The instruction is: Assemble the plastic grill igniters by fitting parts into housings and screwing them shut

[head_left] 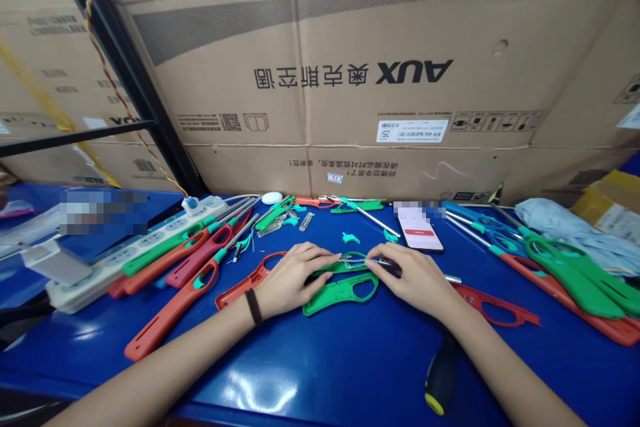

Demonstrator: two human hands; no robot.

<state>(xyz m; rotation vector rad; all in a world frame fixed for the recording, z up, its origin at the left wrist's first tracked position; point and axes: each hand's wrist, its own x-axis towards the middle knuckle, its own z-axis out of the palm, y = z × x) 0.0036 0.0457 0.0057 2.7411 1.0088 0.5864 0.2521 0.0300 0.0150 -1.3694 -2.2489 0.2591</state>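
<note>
My left hand [295,277] and my right hand [415,280] meet at the middle of the blue table [310,373]. Between their fingertips lies a green plastic lighter shell [340,265] with a thin metal rod [363,261] across it. My left fingers rest on the shell, and my right fingers pinch the rod. A second green shell [340,295] lies just below. A red shell [243,288] sits partly under my left hand, and another red shell [495,303] lies beyond my right wrist.
Several finished red and green long lighters [173,303] lie at left, beside a white power strip [135,255]. More lie at right [570,280]. A phone [419,228] and a black-and-yellow screwdriver handle [443,373] lie nearby. Cardboard boxes [350,67] stand behind the table.
</note>
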